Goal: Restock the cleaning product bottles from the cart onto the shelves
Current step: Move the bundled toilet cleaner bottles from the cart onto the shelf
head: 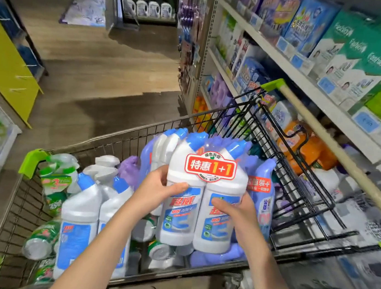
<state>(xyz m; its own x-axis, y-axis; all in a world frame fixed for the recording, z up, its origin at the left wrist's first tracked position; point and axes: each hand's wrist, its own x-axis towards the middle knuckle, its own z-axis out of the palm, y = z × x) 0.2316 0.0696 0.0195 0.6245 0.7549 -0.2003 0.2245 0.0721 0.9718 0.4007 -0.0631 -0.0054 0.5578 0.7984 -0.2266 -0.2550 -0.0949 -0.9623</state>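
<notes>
Snugly round twin-pack (180, 227), curled fingers (174, 187)

Glossy plastic bottles (205, 194), wire-metal cart (103, 143)

One wide-angle view from the person's head, tilted forward and down, close above the cart (125, 136), with shelves (311, 87) along the right.

Shop aisle, stocked shelves (296, 72) with price tags (365, 122), wire shopping cart (117, 142), wood-look floor (112, 67)
</notes>
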